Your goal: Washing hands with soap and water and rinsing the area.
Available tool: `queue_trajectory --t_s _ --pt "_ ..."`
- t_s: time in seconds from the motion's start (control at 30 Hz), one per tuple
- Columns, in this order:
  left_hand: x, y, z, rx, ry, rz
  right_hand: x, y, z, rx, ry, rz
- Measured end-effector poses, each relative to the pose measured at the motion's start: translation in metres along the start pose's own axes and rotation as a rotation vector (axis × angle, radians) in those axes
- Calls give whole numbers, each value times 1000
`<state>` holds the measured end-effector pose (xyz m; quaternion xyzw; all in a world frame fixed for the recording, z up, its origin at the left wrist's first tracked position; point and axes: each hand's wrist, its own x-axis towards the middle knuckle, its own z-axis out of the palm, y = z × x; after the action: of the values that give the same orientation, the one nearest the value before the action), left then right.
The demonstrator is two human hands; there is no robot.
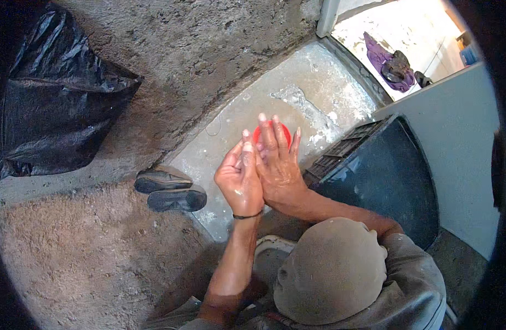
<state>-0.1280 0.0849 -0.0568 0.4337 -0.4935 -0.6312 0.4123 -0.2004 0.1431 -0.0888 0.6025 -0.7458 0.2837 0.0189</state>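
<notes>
Both hands are meeting palm to palm out in front of the person, fingers stretched flat. The left hand [239,179] is pressing its palm against the right hand [277,165], and the skin on the left palm is looking wet. A thin dark band [247,216] is sitting on the left wrist. Just beyond the fingertips of the right hand, a red round thing [285,132] is peeking out; whether the hands are touching it, I cannot tell. It is lying over the pale wet concrete slab [313,93]. Off to the left of the left hand, 2 dark shoes [170,190] are lying side by side. To the right of the right hand, a dark bin [385,176] is standing close. Far left, a black plastic bag [55,99] is slumping.
</notes>
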Motion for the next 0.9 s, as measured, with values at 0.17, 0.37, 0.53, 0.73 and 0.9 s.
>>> queue_trajectory --t_s 0.17,0.37,0.53,0.73,0.9 --pt "17 -8 -11 -182 106 -306 -5 -1 7 -31 56 -100" --pt "-8 -3 -7 -188 -6 -128 -3 4 6 -38 52 -57" --pt "-14 6 -4 -251 -26 -148 -1 4 7 11 20 -29" --pt "-11 6 -9 -327 -62 -195 -3 3 15 -52 43 -33" --pt "-9 6 -13 -347 -34 -254 -3 4 17 -74 42 -50"
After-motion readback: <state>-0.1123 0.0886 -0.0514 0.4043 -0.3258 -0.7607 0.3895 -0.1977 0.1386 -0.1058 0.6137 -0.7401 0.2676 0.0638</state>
